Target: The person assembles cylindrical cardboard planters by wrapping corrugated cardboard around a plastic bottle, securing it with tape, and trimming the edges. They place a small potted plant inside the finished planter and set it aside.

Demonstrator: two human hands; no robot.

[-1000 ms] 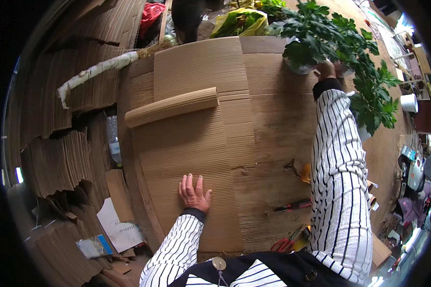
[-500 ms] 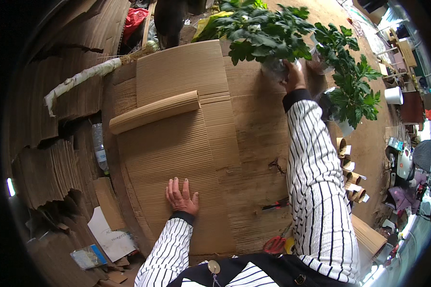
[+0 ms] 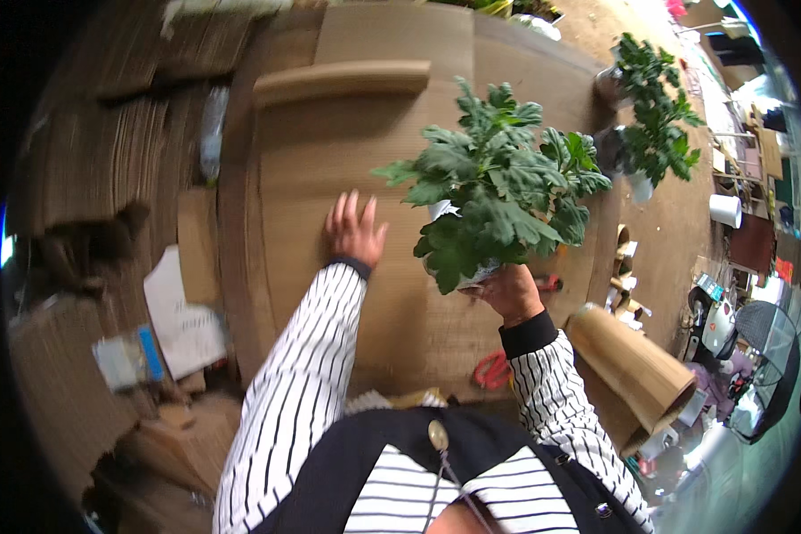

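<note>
My right hand (image 3: 512,294) grips a leafy green potted plant (image 3: 507,191) from below, over the right part of the work surface. Its broad, lobed leaves hide most of the pot and some of my fingertips. My left hand (image 3: 356,233) lies flat, fingers spread, on a sheet of corrugated cardboard (image 3: 289,187). The far end of that sheet curls into a roll (image 3: 343,82). Red scissor handles (image 3: 489,369) show near the front edge, left of my right wrist.
More potted plants (image 3: 659,133) stand at the far right. Small cardboard tubes (image 3: 627,267) and a large cardboard roll (image 3: 636,365) are along the right side, with a white bucket (image 3: 725,211) beyond. Stacked cardboard (image 3: 138,147) and a plastic bottle (image 3: 212,133) border the left.
My right hand has drawn the potted plant from the far right toward me, over the table. My left hand stays flat on the cardboard. The view has shifted.
</note>
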